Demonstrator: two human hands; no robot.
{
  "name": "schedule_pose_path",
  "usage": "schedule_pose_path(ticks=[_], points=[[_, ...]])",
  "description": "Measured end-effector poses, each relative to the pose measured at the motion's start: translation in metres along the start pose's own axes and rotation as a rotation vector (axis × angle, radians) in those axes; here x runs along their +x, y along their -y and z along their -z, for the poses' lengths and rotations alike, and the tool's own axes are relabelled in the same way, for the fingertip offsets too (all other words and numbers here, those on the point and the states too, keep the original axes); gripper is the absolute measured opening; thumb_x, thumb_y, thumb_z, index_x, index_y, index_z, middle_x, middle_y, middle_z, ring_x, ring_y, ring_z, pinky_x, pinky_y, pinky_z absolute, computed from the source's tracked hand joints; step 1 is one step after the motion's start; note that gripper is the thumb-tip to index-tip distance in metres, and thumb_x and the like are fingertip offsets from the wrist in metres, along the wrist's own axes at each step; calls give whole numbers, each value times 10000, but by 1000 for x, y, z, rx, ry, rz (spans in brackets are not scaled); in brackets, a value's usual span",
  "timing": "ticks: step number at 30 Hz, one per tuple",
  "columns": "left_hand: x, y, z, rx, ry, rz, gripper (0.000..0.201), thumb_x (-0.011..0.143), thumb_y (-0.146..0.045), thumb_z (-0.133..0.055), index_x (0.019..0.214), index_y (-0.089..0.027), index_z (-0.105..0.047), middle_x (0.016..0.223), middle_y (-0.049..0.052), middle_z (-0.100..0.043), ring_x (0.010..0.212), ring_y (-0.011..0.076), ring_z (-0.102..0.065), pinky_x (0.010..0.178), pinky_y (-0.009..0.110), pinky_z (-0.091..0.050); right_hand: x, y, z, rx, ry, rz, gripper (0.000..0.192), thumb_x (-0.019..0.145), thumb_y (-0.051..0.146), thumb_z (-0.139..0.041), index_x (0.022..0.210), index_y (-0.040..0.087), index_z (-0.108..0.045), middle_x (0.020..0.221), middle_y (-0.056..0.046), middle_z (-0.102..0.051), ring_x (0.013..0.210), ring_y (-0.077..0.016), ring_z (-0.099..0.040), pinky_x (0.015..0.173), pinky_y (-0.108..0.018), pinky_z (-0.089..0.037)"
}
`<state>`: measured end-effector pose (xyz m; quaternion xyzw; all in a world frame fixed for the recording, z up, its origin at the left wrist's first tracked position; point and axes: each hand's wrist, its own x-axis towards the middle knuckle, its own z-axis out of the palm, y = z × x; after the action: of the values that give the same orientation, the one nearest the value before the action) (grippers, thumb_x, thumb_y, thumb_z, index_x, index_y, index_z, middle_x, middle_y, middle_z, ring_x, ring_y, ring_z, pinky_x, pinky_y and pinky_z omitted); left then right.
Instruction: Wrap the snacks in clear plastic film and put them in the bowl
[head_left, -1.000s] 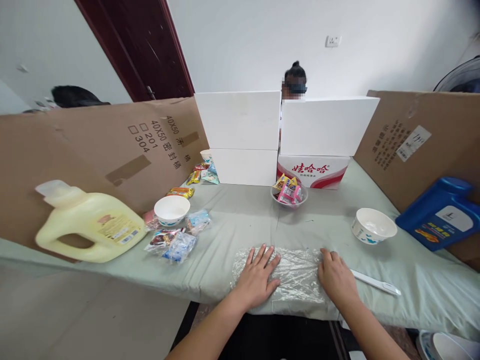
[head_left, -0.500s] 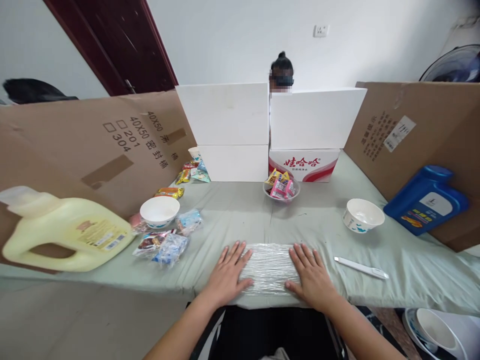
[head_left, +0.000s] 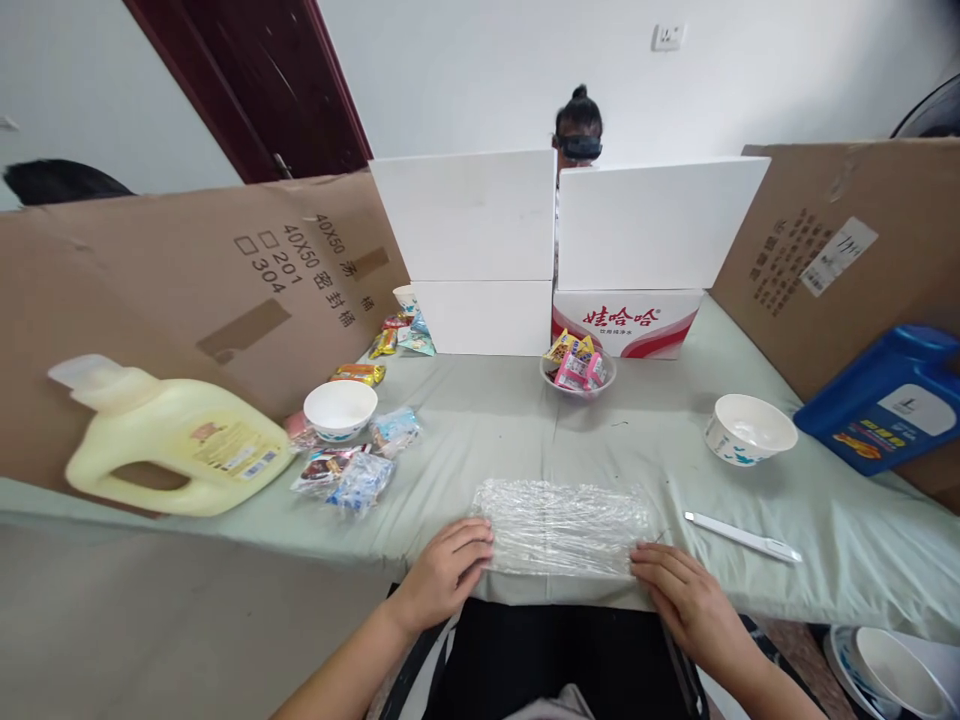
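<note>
Right along the table's [head_left: 480, 430] near edge, a sheet of clear plastic [head_left: 559, 525] lies spread. The left hand [head_left: 448, 570] touches its left end and the right hand [head_left: 694, 600] its right, fingers bent; I can't tell whether either pinches it. A slim white tool [head_left: 742, 538] rests near the right hand.

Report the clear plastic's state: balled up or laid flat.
Laid flat, though wrinkled: the clear plastic forms a strip between left hand and right hand.

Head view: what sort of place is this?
Probably an ordinary indoor room with a makeshift work area: a cloth-covered table, brown cardboard standing along both sides, and a dark red door beyond.
</note>
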<state>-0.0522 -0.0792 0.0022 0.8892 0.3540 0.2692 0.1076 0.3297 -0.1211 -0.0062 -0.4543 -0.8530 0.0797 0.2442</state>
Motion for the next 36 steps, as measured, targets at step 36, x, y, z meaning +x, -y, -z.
schedule_pose_path(ticks=[36], points=[[85,-30,-74,354,-54,355,456,954,-332,-396,1361,-136,-458,1395,160,-501,1327,324,-407,1065,545,-324,101,40,-51,-189,156,-25,643,926,509,-416,1454,147,-358,1508,-123,-356,1413,-288,-262,1138,-500,-208]])
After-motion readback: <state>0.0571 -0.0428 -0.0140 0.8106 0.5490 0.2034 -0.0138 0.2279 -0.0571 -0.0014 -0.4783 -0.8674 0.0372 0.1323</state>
